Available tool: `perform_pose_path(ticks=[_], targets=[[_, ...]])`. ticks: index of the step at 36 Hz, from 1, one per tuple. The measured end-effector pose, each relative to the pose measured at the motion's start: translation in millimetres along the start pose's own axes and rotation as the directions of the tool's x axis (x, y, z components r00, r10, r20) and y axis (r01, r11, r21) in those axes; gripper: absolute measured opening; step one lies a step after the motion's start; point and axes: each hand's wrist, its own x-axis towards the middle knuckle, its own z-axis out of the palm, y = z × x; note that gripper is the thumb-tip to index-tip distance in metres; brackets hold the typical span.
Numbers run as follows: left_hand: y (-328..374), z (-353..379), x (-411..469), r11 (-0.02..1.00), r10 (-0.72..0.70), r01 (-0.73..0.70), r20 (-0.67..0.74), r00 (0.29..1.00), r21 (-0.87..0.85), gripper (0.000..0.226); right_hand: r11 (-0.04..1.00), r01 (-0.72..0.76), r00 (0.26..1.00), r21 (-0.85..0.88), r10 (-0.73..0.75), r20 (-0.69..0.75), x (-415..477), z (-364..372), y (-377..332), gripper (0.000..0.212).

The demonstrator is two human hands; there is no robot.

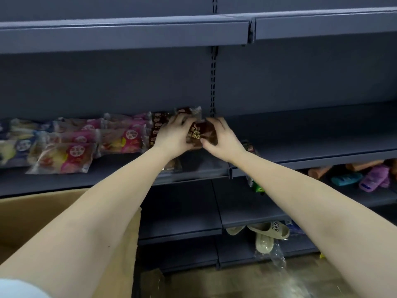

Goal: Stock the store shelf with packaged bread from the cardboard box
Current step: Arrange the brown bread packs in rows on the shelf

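Note:
Both hands reach to the middle shelf [311, 145] of a dark grey rack. Between them is a dark brown bread packet [200, 134] with gold lettering. My left hand [171, 136] grips its left side and my right hand [221, 138] grips its right side. Behind and left of it stand more brown packets [158, 125]. Pink and clear bread packets [120, 136] lie in rows further left, with blue ones [19, 145] at the far left. The cardboard box [43, 211] sits low at the left, partly hidden by my left forearm.
An upper shelf [129, 33] overhangs the hands. A slotted upright [213, 82] divides the rack behind the packet. Coloured bottles [365, 175] lie on the lower right shelf. Beige slippers [268, 233] and clear wrap [277, 257] sit near the floor.

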Motion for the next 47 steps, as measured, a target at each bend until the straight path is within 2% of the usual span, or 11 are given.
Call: perform_pose_path(ticks=[5, 11, 28, 34, 39, 43, 47], targets=[[-6, -5, -9, 0.996, -0.087, 0.085, -0.079, 0.993, -0.029, 0.076, 0.994, -0.078, 0.967, 0.075, 0.093, -0.237, 11, 8, -14, 0.035], [-3, 0, -19, 0.994, -0.106, 0.105, -0.107, 0.989, -0.014, 0.074, 0.984, -0.134, 0.934, 0.119, 0.166, -0.316, 12, 13, -17, 0.026], [2, 17, -31, 0.986, -0.154, 0.157, -0.06, 0.986, 0.053, 0.071, 0.958, -0.247, 0.909, 0.143, 0.281, -0.309, 2, 20, -17, 0.024], [2, 22, -33, 0.981, -0.192, 0.191, 0.071, 0.979, 0.018, 0.077, 0.929, -0.353, 0.896, 0.113, 0.37, -0.246, 1, 25, -15, 0.031], [-6, 25, -38, 0.98, -0.197, 0.194, 0.108, 0.974, 0.035, 0.073, 0.892, -0.437, 0.866, 0.119, 0.453, -0.213, 0, 36, -13, 0.029], [-14, 28, -41, 0.975, -0.223, 0.219, 0.155, 0.962, 0.045, 0.092, 0.856, -0.485, 0.84, 0.18, 0.513, -0.178, 0, 44, -13, 0.031], [-18, 36, -43, 0.945, -0.327, 0.324, 0.24, 0.914, 0.055, 0.109, 0.908, -0.372, 0.914, 0.193, 0.394, -0.092, -2, 52, -15, 0.044]])
